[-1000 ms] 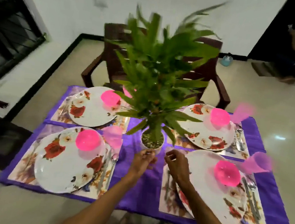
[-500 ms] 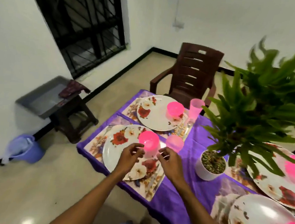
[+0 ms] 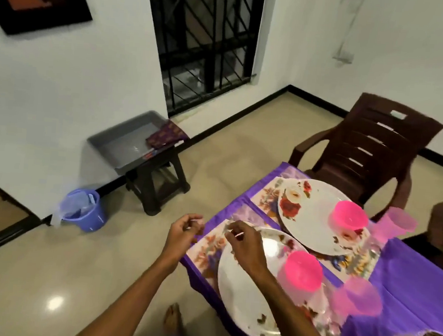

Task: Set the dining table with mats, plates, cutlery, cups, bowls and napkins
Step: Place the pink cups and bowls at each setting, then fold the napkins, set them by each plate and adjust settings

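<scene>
Both hands were up at the corner of the table [image 3: 414, 281], and this was a tight spot! The right hand [image 3: 245, 246] hovered with curled fingers right over the far-left rim of the near plate [image 3: 243, 298]. The left hand [image 3: 185, 230] hung just beside it, mostly out past the table's edge and above the floor [image 3: 127, 253], fingers curled too. Whether either one pinched something small, the blur would not let me tell. Beneath the right hand lay the floral mat [image 3: 208, 249], and the plate sat close to the table's edge below that wrist. That was the danger, to my eye: a careless drop of the wrist onto the rim could have rocked the plate toward the edge. Just right of the right forearm the pink bowl [image 3: 304, 270] stood on the plate. It looked like light plastic, so a jolt would likely have sent it skating into the pink cup [image 3: 359, 299] further right. Anything let go from the left hand would have fallen to the floor, not the mat. Beyond the right hand the far plate [image 3: 307, 215] sat well clear. No napkin showed at these two places. A folded cloth [image 3: 165, 134] lay in the grey tray [image 3: 126, 146], well beyond the left hand, and a hasty turn toward it risked an arm clipping that rim.
</scene>
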`<state>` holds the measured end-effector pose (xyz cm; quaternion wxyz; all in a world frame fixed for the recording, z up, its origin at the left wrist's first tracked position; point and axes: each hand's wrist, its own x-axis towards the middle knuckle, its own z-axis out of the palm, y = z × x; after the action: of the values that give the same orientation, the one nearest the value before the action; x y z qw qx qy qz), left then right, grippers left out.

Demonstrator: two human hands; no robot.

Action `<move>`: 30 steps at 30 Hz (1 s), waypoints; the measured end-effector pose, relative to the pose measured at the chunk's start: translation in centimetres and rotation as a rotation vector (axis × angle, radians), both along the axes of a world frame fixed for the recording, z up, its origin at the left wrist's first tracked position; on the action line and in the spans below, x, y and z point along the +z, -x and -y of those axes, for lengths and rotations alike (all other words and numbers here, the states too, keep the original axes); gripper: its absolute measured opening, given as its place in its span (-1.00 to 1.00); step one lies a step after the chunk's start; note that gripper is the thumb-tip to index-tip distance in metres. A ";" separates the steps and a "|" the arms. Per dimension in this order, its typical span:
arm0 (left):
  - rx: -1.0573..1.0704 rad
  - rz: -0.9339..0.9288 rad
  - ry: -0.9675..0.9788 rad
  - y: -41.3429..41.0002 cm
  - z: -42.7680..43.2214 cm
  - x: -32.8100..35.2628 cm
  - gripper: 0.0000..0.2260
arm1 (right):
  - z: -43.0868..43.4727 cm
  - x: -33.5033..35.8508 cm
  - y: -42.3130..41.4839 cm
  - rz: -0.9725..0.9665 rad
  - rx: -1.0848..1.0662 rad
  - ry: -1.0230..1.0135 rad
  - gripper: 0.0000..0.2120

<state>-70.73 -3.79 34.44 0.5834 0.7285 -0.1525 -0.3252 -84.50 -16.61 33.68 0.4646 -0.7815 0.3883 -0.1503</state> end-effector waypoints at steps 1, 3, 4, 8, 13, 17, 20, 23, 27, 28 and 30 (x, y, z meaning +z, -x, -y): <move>0.002 -0.003 0.000 -1.9 0.1 -0.3 -0.87 | 0.0 -0.1 -2.0 -0.008 0.011 0.002 -0.84; 0.006 -0.014 -0.006 -6.1 0.2 -0.8 -0.85 | 0.1 -0.4 -6.7 -0.022 0.049 0.017 -0.86; 0.006 -0.025 -0.016 -8.0 0.1 -0.9 -0.84 | 0.1 -0.5 -9.0 -0.016 0.058 0.015 -0.87; -0.022 -0.033 -0.038 -14.2 0.6 -0.5 -0.84 | 0.3 -0.2 -16.0 -0.025 0.058 0.037 -0.89; 0.006 -0.045 -0.052 -21.1 1.7 -0.5 -0.83 | 1.2 -0.8 -22.4 -0.023 0.092 0.047 -0.88; 0.014 -0.016 -0.072 -24.8 2.3 0.0 -0.84 | 2.6 -0.8 -26.3 -0.010 0.101 0.042 -0.87; 0.024 -0.006 -0.088 -26.6 2.7 0.5 -0.84 | 3.7 -0.8 -28.6 0.004 0.078 0.025 -0.88; 0.028 0.017 -0.089 -28.5 3.2 0.7 -0.83 | 4.6 -0.8 -30.5 0.010 0.080 -0.004 -0.90; 0.030 0.009 -0.093 -31.4 4.2 0.2 -0.82 | 5.7 -1.8 -33.6 0.012 0.052 -0.020 -0.88; 0.023 -0.002 -0.092 -32.3 4.5 -0.1 -0.82 | 5.8 -2.1 -34.6 0.010 0.048 -0.020 -0.88; 0.022 -0.019 -0.085 -34.9 5.3 -1.0 -0.83 | 6.3 -2.9 -36.9 -0.002 0.037 -0.032 -0.88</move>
<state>-35.86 -9.04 33.48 0.5570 0.7510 -0.1247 -0.3318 -47.60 -22.91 30.80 0.4794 -0.7813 0.3766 -0.1344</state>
